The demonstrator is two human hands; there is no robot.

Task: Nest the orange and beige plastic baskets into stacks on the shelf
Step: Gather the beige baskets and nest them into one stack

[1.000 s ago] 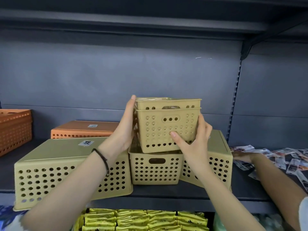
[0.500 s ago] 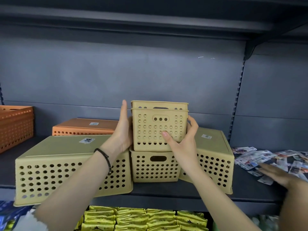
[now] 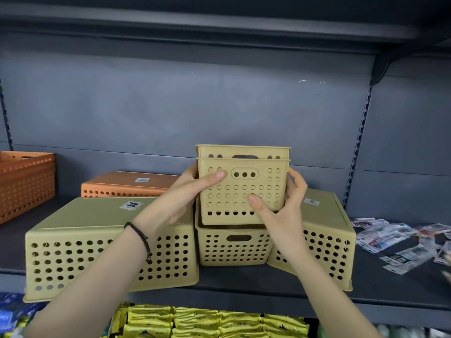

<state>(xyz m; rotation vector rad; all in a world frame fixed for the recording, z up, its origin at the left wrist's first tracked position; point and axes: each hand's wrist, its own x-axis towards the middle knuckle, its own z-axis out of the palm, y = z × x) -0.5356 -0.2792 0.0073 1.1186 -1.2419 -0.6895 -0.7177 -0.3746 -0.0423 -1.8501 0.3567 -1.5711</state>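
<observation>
Both hands (image 3: 185,198) (image 3: 283,211) clamp nested beige baskets (image 3: 244,189) above another beige basket (image 3: 234,247).

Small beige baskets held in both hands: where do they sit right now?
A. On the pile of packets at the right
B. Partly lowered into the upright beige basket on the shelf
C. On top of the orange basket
B: the held pair of small beige baskets, gripped by the left hand and right hand, has its base just inside the rim of the upright beige basket.
</observation>
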